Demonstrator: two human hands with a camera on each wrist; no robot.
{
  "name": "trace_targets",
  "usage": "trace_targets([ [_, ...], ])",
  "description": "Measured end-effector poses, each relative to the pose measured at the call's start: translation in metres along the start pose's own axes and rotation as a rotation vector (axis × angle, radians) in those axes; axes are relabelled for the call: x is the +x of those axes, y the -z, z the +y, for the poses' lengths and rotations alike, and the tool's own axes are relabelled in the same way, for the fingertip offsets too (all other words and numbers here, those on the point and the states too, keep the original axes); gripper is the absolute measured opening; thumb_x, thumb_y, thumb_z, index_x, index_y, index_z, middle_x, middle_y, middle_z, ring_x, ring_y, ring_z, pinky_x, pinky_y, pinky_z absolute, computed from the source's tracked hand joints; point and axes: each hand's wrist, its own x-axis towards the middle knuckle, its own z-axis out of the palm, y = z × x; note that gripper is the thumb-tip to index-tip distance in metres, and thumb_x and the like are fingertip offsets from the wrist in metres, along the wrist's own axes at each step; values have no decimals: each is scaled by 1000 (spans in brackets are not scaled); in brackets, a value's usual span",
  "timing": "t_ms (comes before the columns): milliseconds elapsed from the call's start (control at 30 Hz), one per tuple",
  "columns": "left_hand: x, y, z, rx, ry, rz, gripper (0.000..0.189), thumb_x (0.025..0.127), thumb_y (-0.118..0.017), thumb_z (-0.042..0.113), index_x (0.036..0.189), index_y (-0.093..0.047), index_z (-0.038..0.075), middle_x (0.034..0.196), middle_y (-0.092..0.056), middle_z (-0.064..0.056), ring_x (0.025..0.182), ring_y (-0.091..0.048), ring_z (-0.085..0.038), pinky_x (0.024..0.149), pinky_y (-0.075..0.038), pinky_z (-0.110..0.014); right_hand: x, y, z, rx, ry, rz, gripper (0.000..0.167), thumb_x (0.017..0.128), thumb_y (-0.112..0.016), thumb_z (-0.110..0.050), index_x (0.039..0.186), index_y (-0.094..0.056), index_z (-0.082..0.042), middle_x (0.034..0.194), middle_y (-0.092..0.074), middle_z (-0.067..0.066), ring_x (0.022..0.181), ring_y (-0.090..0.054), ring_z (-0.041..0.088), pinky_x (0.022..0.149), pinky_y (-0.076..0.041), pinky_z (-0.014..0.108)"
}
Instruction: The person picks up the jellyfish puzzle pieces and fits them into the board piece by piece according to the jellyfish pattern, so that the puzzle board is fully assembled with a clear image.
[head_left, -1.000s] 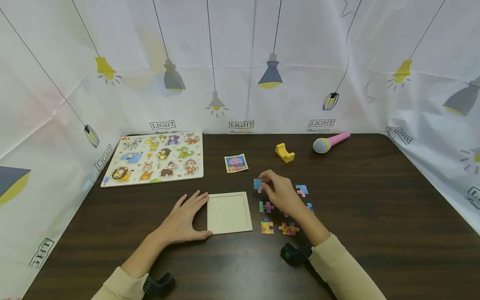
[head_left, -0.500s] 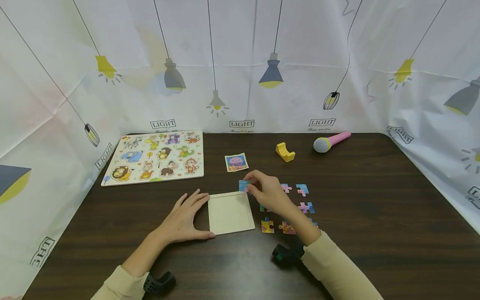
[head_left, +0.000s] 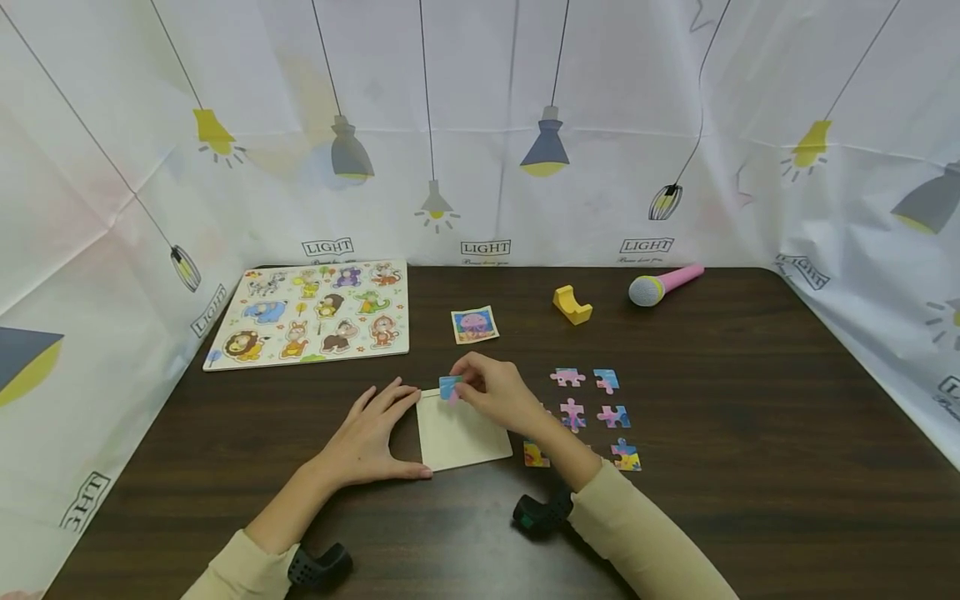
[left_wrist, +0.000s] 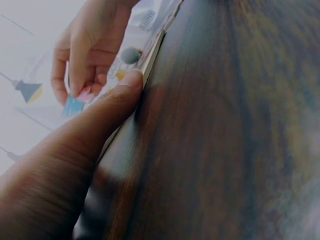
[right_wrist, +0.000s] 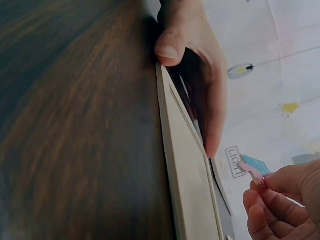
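Observation:
A pale square puzzle tray lies on the dark table. My left hand rests at its left side, thumb and fingers spread, with the thumb touching the near left corner and a fingertip at the far left one. Between thumb and fingers my right hand pinches a blue and pink jigsaw piece, held over the tray's far left part. In the right wrist view the same jigsaw piece is seen above the tray's surface. Several loose jigsaw pieces lie right of the tray, some hidden by the right forearm.
A small picture card lies behind the tray. Farther left is an animal puzzle board. A yellow curved block and a pink toy microphone lie at the back right, before a lamp-print cloth.
My right hand has picked the blue and pink jigsaw piece up from the far left of the loose pieces and carried it left over the tray. The left hand has stayed in place.

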Motion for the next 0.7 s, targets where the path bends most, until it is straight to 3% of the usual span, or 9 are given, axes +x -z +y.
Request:
trace_targets([
  [367,0,0,0,3,10,-21,106,63,-54,80,140,-38,8,143,-34,-8,136,-19,-27,106,-13,-53,9,-21,7,9,-83,-28,8,85,-62,-6,93,-63,-8,70,-58,-4,58,-47,9,50,-38,20],
  [700,0,1,0,25,-12,15,105,64,-59,76,139,-39,5,141,-37,-9,135,-23,-29,104,-16,-54,13,-30,2,-36,-124,-55,9,85,-62,-8,94,-64,-6,69,-57,-4,59,-47,8,52,-39,20],
])
